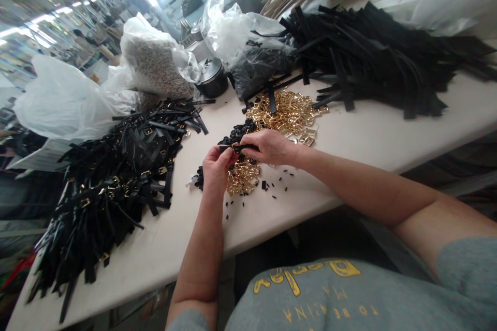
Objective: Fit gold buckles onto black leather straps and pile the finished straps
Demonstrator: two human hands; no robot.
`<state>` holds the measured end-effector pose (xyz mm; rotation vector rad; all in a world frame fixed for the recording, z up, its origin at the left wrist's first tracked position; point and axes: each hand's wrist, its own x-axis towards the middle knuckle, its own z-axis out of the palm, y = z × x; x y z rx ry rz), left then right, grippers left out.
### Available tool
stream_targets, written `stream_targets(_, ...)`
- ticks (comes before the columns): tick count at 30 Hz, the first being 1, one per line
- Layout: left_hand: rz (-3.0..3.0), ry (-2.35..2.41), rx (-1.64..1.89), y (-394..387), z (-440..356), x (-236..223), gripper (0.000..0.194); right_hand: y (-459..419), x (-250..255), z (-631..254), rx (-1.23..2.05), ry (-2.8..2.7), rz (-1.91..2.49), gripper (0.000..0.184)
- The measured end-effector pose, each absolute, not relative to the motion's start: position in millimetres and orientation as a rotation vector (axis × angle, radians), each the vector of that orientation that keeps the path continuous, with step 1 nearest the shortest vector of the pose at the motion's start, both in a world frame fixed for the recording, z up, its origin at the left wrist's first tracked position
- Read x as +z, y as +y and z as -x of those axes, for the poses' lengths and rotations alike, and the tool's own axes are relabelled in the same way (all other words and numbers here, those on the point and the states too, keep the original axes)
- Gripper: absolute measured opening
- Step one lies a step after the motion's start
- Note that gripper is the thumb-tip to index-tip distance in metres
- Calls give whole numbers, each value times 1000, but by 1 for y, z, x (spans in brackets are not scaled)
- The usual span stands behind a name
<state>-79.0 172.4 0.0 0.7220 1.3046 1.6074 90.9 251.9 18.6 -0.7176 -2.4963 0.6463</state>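
Between my two hands is a short black strap (245, 148) with a gold buckle (235, 148) on it. My left hand (218, 163) pinches the strap's left end, thumb near the buckle. Fingers of my right hand (269, 147) are closed on the strap's other end. Both hands are above heaped gold buckles (289, 114) and a pile of small black pieces (243, 130). More gold buckles (244, 178) lie just below my hands.
Finished-looking black straps with buckles (128, 165) cover the table's left side. Plain black straps (373, 57) are heaped at the right. Plastic bags (149, 54) and a round dark tin (212, 78) stand behind. Small black bits (274, 186) lie near the white table's (303, 201) front edge.
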Motion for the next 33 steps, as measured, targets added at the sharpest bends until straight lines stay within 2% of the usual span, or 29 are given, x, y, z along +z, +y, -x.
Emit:
stream_targets(19, -871, 1440, 1547, 169, 86, 1, 32, 261, 26, -97, 688, -2647, 700, 20)
stream_targets(27, -730, 1306, 1410, 169, 76, -1, 34, 256, 16, -91, 642, -2657, 647, 15)
stream_targets(33, -675, 1252, 1543, 172, 74, -1, 39, 256, 16, -91, 719, -2557, 519, 17)
